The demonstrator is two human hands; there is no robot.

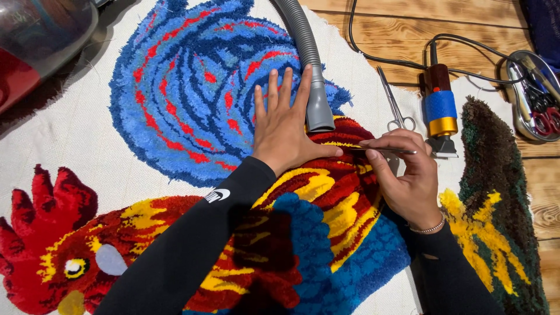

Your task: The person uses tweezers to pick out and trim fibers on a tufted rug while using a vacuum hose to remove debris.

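Rooster rug (192,105) looks fully tufted; left hand (284,131) lies flat, fingers spread, while right hand (408,175) pinches thin tweezers (382,150), tidying red yarn.

– what lies on the wooden floor (466,23) at right?
– surgical scissors (394,102), a blue-and-gold carving tool (439,105) with black cord (385,58), a metal tray (521,119) holding red-handled scissors (545,119).
– top left?
– a vacuum canister (35,41).
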